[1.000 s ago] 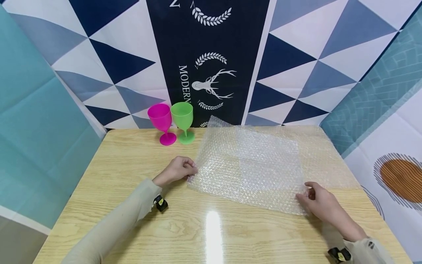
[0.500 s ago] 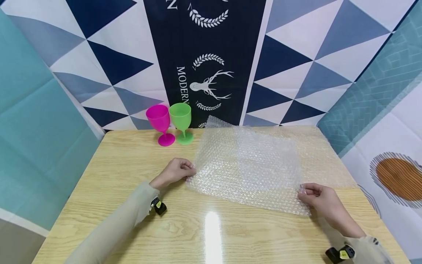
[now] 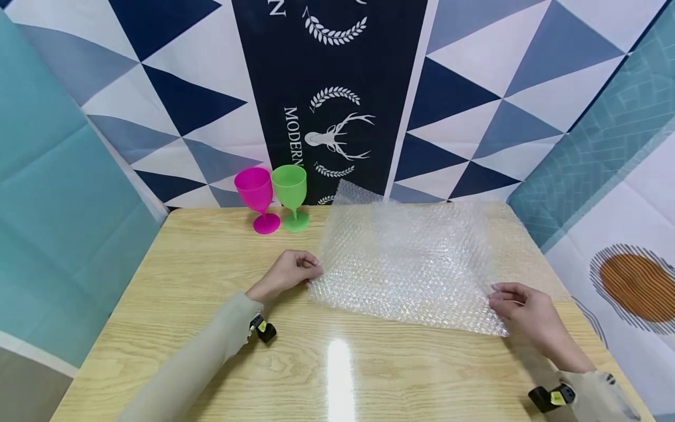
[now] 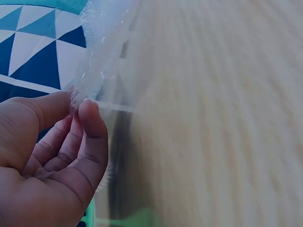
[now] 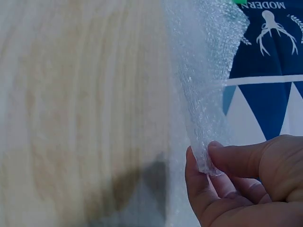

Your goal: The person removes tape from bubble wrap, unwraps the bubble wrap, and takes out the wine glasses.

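A clear sheet of bubble wrap (image 3: 411, 269) spreads across the right half of the table, its far corner standing up against the backdrop. My left hand (image 3: 289, 273) pinches its left edge near the front corner; the left wrist view has the edge between thumb and forefinger of that hand (image 4: 61, 151). At the front right corner, my right hand (image 3: 529, 310) pinches the sheet between thumb and fingers, as the right wrist view shows of the hand (image 5: 236, 177). More of the clear wrap (image 3: 527, 258) lies flat beneath and to the right.
A pink goblet (image 3: 255, 190) and a green goblet (image 3: 290, 190) stand upright side by side at the table's back edge, left of the wrap. A patterned backdrop (image 3: 337, 70) rises behind the wooden table (image 3: 253, 375). Teal cloth (image 3: 68, 193) hangs on the left.
Both hands have moved slightly right, and the right hand also a little away from the body. The bubble wrap's front edge has shifted right with them, covering more of the layer beneath.
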Tool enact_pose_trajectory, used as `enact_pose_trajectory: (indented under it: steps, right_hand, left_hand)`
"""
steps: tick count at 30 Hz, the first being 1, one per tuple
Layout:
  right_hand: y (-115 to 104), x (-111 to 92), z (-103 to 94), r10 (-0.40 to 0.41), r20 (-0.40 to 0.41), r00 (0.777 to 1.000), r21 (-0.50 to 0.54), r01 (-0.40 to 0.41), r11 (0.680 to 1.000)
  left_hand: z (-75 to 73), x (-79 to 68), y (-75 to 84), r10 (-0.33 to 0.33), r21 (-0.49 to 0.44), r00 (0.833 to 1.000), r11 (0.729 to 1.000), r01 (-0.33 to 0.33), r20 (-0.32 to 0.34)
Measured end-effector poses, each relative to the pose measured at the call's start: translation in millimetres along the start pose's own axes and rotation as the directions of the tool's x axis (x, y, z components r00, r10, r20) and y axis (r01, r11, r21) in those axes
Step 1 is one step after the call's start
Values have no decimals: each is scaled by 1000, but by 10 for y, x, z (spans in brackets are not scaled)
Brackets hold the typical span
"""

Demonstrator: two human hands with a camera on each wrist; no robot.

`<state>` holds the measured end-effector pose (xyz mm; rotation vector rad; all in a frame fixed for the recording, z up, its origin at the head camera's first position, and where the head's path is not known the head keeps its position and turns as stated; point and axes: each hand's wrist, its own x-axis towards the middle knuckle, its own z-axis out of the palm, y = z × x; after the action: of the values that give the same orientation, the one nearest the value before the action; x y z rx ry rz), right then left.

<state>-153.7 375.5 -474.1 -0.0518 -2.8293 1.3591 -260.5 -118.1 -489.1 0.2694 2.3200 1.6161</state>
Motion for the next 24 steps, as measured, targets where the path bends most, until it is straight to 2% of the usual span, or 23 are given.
enact_pose_trajectory:
  steps: [6,11,17,24]
  right_hand:
    - [20,81,-180,-19,-12,1000,-20,19,1000]
    - [85,174,-320,-42,-44,998,-51,40,998]
    - [181,252,-458,-55,-76,996,-100,47,994]
    - [306,274,-565,-42,-110,993,-151,25,988]
  left_hand:
    - [54,85,113,46,30,999,998,-46,2]
    - [128,143,226,43,41,999,998,-43,11]
    - [273,205,310,55,31,998,998,-56,40]
    - [457,254,382,88,84,992,992,-96,90]
